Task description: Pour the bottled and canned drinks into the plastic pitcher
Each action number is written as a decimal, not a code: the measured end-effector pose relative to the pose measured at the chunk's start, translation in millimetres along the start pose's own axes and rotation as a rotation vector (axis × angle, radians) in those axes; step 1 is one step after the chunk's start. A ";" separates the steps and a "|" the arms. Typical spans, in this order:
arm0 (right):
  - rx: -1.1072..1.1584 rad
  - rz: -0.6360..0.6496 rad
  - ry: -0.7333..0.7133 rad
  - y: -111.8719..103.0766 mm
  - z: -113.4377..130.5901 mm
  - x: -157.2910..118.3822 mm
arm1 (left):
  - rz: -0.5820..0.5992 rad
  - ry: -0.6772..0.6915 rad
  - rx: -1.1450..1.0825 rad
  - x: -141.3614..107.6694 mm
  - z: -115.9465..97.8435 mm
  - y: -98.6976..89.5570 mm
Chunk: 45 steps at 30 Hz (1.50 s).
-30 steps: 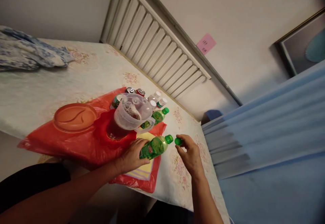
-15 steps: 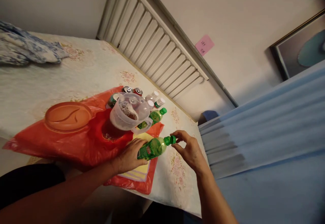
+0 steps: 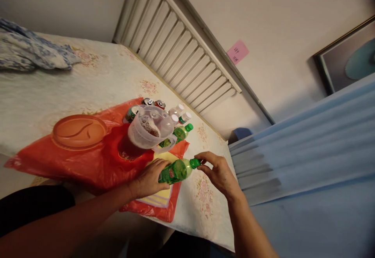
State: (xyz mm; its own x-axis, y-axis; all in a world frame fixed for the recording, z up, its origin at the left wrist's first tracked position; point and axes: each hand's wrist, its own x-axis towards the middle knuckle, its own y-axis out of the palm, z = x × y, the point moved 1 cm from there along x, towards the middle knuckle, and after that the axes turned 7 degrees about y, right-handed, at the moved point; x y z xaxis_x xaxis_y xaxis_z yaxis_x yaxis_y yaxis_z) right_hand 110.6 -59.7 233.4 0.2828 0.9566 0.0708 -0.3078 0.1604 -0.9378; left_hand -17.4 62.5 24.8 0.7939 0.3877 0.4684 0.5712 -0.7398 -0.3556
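My left hand point(image 3: 151, 180) is wrapped round the body of a green-labelled bottle point(image 3: 177, 171), which leans over the front of the table. The fingertips of my right hand point(image 3: 215, 169) pinch the green cap point(image 3: 195, 163), and the cap sits on the bottle's neck. Just behind my left hand, a clear plastic pitcher point(image 3: 137, 137) holds dark, foamy liquid. A yellow cloth point(image 3: 156, 200) lies under the bottle, on red plastic point(image 3: 88, 168).
An orange lid point(image 3: 79, 131) lies left of the pitcher. Behind the pitcher stand cans point(image 3: 160, 104), white-capped bottles point(image 3: 184, 118) and another green bottle point(image 3: 180, 133). Patterned fabric point(image 3: 35, 53) rests at the table's far left. A radiator point(image 3: 181, 55) lines the wall.
The green cap has moved left onto the bottle's neck; before, it was tilted at the mouth. My right fingers moved with it, while my left hand kept its hold.
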 end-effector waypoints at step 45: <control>0.206 -0.194 0.243 13.2 -21.4 -6.1 | -0.025 -0.005 -0.051 0.7 -1.2 -2.2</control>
State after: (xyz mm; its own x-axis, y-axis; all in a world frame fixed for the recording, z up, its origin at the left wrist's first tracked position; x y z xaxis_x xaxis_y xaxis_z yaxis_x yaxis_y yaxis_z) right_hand 124.2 -68.6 213.3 0.5539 0.8216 0.1346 -0.3964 0.4024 -0.8252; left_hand -18.3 63.7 26.9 0.7808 0.4088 0.4724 0.5791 -0.7573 -0.3019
